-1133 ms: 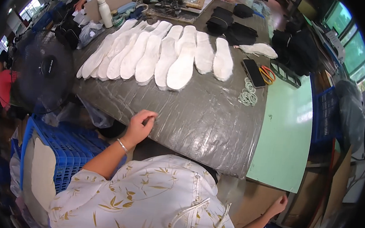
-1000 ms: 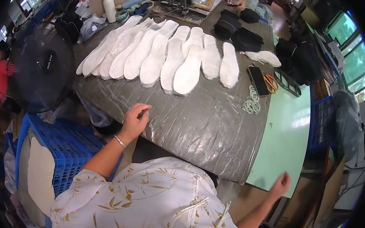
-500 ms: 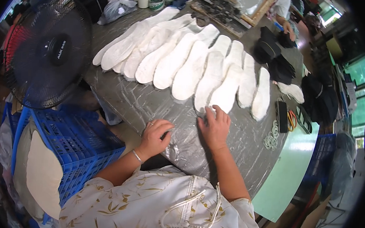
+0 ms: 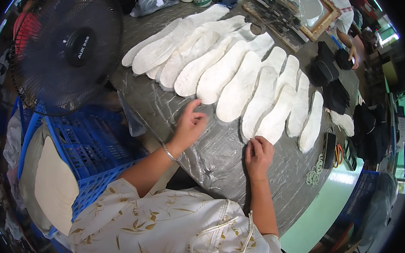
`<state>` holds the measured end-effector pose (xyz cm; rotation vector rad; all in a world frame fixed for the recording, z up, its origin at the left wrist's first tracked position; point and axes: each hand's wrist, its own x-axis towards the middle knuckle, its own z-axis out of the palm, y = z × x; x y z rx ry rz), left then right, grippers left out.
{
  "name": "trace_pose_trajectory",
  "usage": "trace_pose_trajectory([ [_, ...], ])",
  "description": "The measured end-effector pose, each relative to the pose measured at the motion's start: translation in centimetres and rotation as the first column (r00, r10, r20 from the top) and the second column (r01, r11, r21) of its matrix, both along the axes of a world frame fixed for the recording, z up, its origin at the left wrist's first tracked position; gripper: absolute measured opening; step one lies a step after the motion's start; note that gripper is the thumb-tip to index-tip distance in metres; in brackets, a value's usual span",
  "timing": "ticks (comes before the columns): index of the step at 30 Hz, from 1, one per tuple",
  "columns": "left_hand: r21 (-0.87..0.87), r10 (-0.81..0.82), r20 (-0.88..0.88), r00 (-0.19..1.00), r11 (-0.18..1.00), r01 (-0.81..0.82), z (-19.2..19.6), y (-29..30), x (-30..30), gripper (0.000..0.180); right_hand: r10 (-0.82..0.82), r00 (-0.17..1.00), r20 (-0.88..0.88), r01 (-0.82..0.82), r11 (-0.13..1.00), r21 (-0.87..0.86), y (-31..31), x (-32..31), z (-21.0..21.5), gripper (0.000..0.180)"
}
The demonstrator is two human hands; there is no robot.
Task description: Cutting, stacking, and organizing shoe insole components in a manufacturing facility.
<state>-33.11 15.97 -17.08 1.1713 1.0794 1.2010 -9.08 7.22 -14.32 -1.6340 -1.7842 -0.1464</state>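
Observation:
Several white, fuzzy-edged insoles (image 4: 225,73) lie overlapping in a slanting row on a dark grey table. My left hand (image 4: 189,125) is open just short of the row, its index finger stretched toward the rounded near end of one insole and the other fingers loosely bent. It holds nothing. My right hand (image 4: 259,160) rests farther right, fingers bent and closed at the near end of a front insole (image 4: 276,115). Its fingertips cover that edge, and what lies under them is hidden.
A black fan (image 4: 68,47) stands at left above a blue crate (image 4: 100,159). Rubber rings (image 4: 314,171), orange-handled scissors (image 4: 338,155) and a black case (image 4: 329,145) lie at right. Dark fabric pieces (image 4: 336,92) and a framed screen (image 4: 310,21) are farther back. Another person's hand (image 4: 354,56) is at upper right.
The view has shifted, so the scene sits farther right and lower. My left hand has reached forward, closer to the insoles. My right fingers have curled in at the insole's end.

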Motion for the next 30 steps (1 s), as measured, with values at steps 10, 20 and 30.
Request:
trace_pose_trajectory([
  [10, 0.081, 0.008, -0.229, 0.973, 0.997, 0.011, 0.9, -0.7, 0.1, 0.065, 0.011, 1.000, 0.003, -0.011, 0.999, -0.041, -0.1, 0.1, 0.1, 0.021],
  [20, -0.038, 0.357, -0.012, 0.934, 0.933, -0.357, -0.3, 5.5, -5.2, 0.072, 0.011, 0.999, 0.034, -0.009, 0.998, -0.055, 0.0, 0.2, -0.4, 0.023],
  [30, 0.249, 0.267, -0.308, 0.913, 0.949, -0.193, 0.4, 4.7, -3.7, 0.073, 0.004, 0.999, 0.035, -0.001, 0.996, -0.084, -0.1, 0.2, -0.2, 0.023],
])
